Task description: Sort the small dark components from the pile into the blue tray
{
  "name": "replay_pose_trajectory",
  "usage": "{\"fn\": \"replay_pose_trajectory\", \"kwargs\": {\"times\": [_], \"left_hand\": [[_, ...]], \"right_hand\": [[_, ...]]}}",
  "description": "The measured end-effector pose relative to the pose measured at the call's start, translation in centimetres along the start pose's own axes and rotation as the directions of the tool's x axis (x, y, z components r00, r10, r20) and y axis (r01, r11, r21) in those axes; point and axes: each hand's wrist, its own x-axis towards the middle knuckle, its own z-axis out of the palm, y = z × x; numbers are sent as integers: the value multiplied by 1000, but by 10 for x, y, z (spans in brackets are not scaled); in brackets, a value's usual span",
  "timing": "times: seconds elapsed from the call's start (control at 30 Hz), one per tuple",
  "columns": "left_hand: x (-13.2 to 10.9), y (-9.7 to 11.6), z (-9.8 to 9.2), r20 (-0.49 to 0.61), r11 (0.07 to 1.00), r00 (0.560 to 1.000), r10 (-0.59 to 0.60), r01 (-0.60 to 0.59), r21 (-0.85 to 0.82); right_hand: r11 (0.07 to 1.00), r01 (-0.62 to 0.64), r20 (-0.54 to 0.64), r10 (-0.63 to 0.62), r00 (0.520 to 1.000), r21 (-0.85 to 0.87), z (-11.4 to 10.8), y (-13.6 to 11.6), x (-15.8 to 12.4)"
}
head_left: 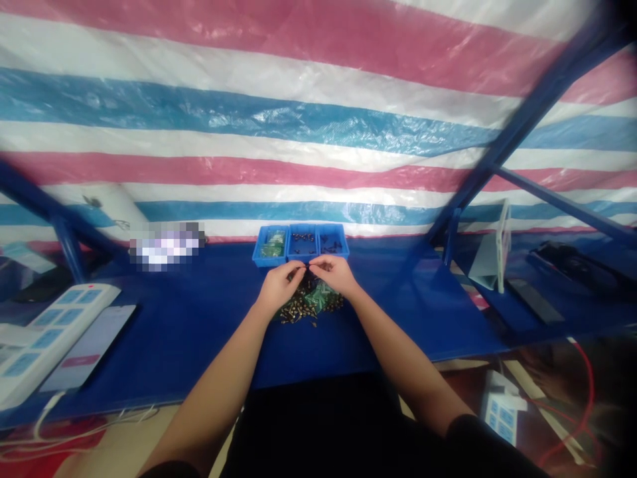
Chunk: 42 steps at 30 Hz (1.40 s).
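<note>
Left hand [279, 284] and right hand [337, 273] meet fingertip to fingertip just above the pile [309, 307] of small parts, on the tabletop [199, 318] before the bins [300, 243]. Each grip looks pinched together — on what, I cannot tell. Best keep the pinch low, so a dropped part lands in the pile. The pile runs left to right; single parts' headings are unreadable.

- the tabletop [199, 332] is a flat, dark blue surface running the full width of the view.
- a row of three blue bins [300, 260] stands at the back centre, side by side and touching.
- a pile of small parts [311, 304], dark, brass-coloured and green, lies just in front of the bins.
- a white power strip [47, 335] lies at the left end.
- a phone [89, 348] lies screen up just beside the power strip.
</note>
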Motion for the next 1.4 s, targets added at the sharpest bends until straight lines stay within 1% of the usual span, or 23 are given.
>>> {"fn": "replay_pose_trajectory", "kwargs": {"times": [0.23,0.43,0.5,0.63,0.83,0.97,1.07,1.3,1.4], "left_hand": [[0,3,-2,27,1000,1000,-2,2,21],[1,-1,2,-32,999,999,3,-2,37],[1,-1,2,-21,999,1000,9,-8,32],[0,1,0,-1,999,1000,-20,20,26],[0,3,-1,30,999,999,-39,38,22],[0,3,0,15,999,999,-35,35,3],[0,2,1,9,999,999,-37,37,3],[1,1,1,34,998,998,-60,60,3],[0,1,2,21,998,998,-57,57,-8]], "right_hand": [[1000,29,31,-30,999,11,-1,-4,-1],[1000,12,18,-12,1000,1,-2,-3,0],[1000,13,22,-13,1000,3,-2,-3,0],[999,36,17,-37,999,22,0,-3,0],[998,56,22,-55,998,-24,0,-3,0],[999,45,11,-45,999,-28,-1,-3,0],[999,39,26,-38,999,-14,-1,-3,0],[997,70,10,-70,998,-23,1,-4,-1],[997,70,-2,-70,998,-22,1,-5,-1]]}}
